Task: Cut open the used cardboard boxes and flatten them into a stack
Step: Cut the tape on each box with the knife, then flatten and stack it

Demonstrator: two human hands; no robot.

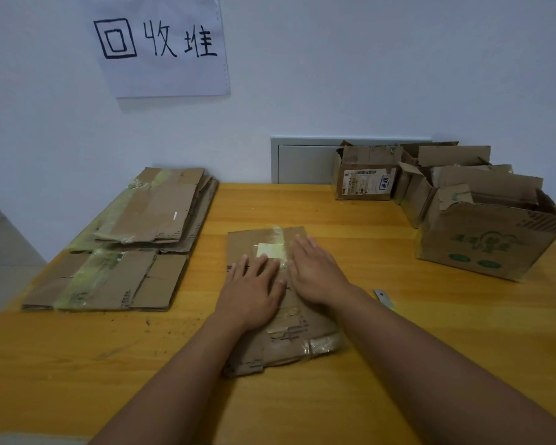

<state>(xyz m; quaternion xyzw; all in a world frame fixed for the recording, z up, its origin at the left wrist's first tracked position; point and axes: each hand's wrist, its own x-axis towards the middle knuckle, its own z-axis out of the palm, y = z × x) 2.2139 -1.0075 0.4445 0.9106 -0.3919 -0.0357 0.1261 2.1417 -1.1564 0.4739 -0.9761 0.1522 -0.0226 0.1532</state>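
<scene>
At the left of the yellow worktop lies a stack of flattened boxes, brown cardboard with strips of yellowed tape, reaching from the near-left area back to the wall. Above it, a paper sign with handwritten characters hangs on the wall.

In the middle of the worktop lies a flattened box, taped along its centre, with a pale label just beyond the fingertips. Both hands lie palm-down on top of it. The left hand presses on its left half, fingers straight and slightly spread, grip released and holding nothing. The right hand presses just beside it on the right half, fingers straight and close together, grip likewise released. The cardboard shows beyond the fingertips and below the wrists.

Just right of the right forearm, a small metal blade lies on the worktop, apart from both hands.

At the far right stand several uncut boxes with open flaps, the nearest printed in green, and a smaller one with a shipping label by the wall.
</scene>
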